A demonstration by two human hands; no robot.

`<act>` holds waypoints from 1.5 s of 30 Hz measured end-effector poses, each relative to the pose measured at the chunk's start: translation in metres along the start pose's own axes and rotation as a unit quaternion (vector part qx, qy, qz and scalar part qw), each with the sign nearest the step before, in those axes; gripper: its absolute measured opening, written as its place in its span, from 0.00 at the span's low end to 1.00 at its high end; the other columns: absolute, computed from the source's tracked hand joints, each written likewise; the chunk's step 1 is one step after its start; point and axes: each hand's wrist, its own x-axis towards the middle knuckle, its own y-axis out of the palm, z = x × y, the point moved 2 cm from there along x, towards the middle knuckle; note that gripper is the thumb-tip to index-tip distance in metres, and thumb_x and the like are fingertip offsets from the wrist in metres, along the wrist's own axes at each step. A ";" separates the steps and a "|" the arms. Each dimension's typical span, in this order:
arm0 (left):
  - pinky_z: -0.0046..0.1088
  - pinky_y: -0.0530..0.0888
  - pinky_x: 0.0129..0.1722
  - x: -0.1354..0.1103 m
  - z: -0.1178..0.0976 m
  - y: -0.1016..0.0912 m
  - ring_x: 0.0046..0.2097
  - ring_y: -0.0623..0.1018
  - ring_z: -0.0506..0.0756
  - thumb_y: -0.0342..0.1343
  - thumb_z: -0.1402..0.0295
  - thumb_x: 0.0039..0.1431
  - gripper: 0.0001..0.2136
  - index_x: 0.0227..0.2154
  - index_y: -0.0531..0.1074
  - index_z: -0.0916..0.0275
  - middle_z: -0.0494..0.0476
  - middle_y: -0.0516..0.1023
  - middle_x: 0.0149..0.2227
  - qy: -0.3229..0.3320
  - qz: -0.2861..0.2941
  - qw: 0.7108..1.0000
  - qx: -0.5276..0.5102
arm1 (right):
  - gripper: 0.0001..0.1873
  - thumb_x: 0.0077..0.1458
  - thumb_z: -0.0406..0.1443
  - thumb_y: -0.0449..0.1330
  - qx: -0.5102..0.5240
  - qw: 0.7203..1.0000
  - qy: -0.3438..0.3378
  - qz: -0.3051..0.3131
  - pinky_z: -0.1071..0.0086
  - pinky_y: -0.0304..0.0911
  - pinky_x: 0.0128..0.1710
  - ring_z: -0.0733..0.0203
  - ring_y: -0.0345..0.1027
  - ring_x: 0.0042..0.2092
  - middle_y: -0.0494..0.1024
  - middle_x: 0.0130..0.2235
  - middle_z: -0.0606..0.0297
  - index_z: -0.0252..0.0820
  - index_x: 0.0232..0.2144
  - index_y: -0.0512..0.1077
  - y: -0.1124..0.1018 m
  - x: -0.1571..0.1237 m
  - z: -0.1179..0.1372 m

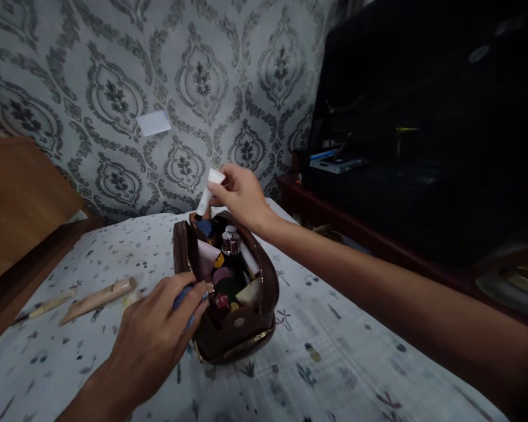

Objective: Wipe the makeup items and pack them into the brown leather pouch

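Observation:
A brown cosmetic bag (270, 287) stands unzipped on the bed, packed with several items. Among them are a pink tube (207, 253), a dark bottle with a shiny silver cap (230, 242) and a white tube (249, 258). Above the bag's far end, my right hand (242, 193) pinches a small white tube (207, 196), its black cap pointing down. At the near left rim, my left hand (162, 328) is closed around a blue item (182, 298) with a metallic end; its kind is mostly hidden by the fingers.
Left of the bag, a beige tube (99, 299) and a slimmer beige tube (53, 303) lie on the patterned sheet (334, 351). A wooden panel (24, 199) borders the bed at left. A large black screen (422, 146) stands at right on a dark red ledge (299, 196).

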 end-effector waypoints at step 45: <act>0.29 0.77 0.34 -0.017 0.005 0.007 0.42 0.81 0.56 0.44 0.72 0.71 0.13 0.51 0.71 0.66 0.63 0.78 0.47 -0.016 0.002 0.998 -0.066 | 0.21 0.46 0.29 0.65 -0.289 0.911 0.088 0.283 0.70 0.66 0.36 0.53 0.75 0.46 0.81 0.47 0.56 0.38 0.46 0.76 0.074 0.017 0.003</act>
